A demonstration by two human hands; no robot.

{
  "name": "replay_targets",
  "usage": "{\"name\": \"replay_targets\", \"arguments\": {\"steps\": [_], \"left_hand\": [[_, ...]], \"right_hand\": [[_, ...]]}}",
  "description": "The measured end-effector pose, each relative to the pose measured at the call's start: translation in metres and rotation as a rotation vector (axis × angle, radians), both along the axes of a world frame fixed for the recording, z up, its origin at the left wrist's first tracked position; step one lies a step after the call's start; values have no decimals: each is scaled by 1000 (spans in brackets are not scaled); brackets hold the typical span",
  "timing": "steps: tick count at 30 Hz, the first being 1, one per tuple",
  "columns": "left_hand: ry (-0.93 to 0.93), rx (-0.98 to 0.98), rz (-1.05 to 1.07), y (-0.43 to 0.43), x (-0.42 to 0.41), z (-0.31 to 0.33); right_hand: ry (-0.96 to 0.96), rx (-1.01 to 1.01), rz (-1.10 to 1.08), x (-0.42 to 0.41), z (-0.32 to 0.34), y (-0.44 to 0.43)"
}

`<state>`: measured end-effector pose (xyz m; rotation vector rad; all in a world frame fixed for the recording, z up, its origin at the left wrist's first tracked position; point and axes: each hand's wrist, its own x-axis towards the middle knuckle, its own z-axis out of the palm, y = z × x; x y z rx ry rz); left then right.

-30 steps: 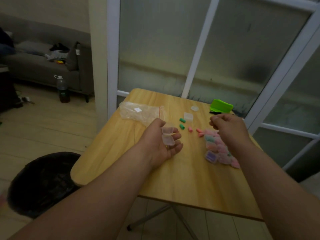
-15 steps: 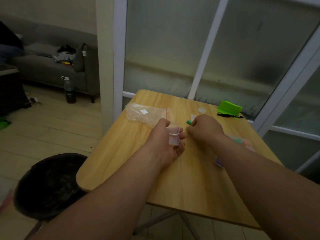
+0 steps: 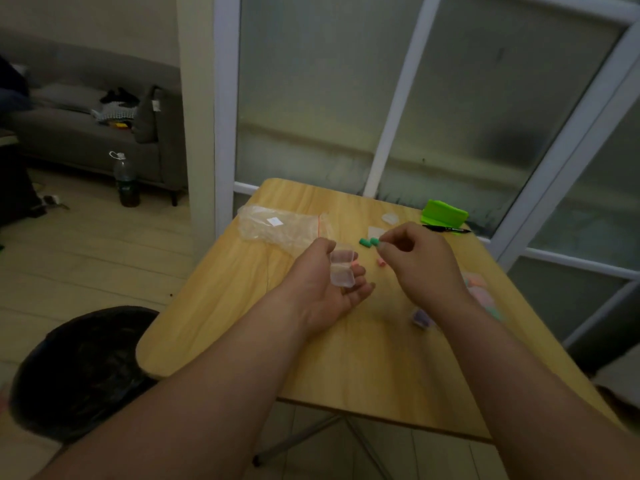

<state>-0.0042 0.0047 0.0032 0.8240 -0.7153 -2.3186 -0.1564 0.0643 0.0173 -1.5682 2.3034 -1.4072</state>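
Observation:
My left hand (image 3: 329,285) lies palm up over the wooden table (image 3: 363,358) and holds a small open clear plastic case (image 3: 342,268) on its fingers. My right hand (image 3: 415,265) hovers to its right and pinches a small green earplug (image 3: 374,241) between thumb and forefinger. A second green earplug (image 3: 363,241) lies on the table just left of it. A pink earplug (image 3: 381,261) peeks out below my right fingers. A heap of filled small cases (image 3: 478,292), pink, green and purple, lies behind my right wrist, partly hidden.
A crumpled clear zip bag (image 3: 277,225) lies at the table's far left. A green box (image 3: 443,213), a black pen (image 3: 446,229) and clear lids (image 3: 390,218) sit at the far edge. A black bin (image 3: 79,372) stands at the left. Glass doors rise behind the table.
My right hand moved from the heap of cases on the right to the middle, then lifted a green earplug. My left hand kept holding the clear case.

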Motion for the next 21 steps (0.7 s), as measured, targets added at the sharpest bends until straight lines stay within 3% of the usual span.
{"name": "replay_targets", "arguments": {"steps": [5, 9, 21], "left_hand": [[12, -59, -80, 4, -4, -2], [12, -108, -131, 7, -5, -2], [54, -102, -131, 6, -15, -3]], "right_hand": [[98, 70, 153, 25, -4, 26], [227, 120, 151, 26, -15, 29], [202, 146, 169, 23, -19, 28]]}}
